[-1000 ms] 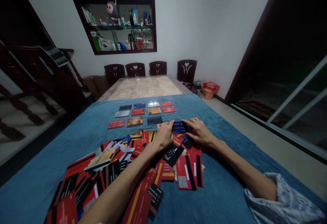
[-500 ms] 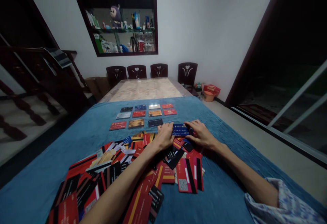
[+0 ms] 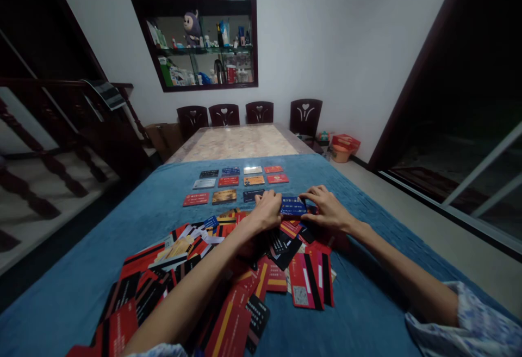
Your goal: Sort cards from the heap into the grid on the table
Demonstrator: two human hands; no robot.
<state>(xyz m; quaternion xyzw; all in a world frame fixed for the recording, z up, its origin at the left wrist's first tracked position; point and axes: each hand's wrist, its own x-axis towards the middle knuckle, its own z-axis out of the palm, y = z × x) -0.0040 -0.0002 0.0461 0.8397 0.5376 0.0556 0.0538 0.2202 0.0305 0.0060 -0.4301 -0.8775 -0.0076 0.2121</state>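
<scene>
A dark blue card [image 3: 292, 206] is held between both my hands just above the blue cloth. My left hand [image 3: 267, 210] pinches its left end with curled fingers. My right hand [image 3: 328, 209] grips its right end. Below my forearms lies a loose heap of red, black and gold cards [image 3: 228, 270]. Beyond my hands several cards are laid flat in neat rows [image 3: 236, 180]; the blue card hovers at the right end of the nearest row, beside a dark card [image 3: 250, 194].
The blue cloth [image 3: 367, 286] covers the near table; a marble-topped table [image 3: 236, 142] with several dark chairs [image 3: 304, 115] continues behind. A wall shelf [image 3: 204, 42] holds bottles and a plush toy. A wooden stair rail [image 3: 61, 123] stands left, a red basket [image 3: 345, 145] right.
Both hands have carried the blue card a little farther from the heap toward the nearest row. The view has shifted slightly.
</scene>
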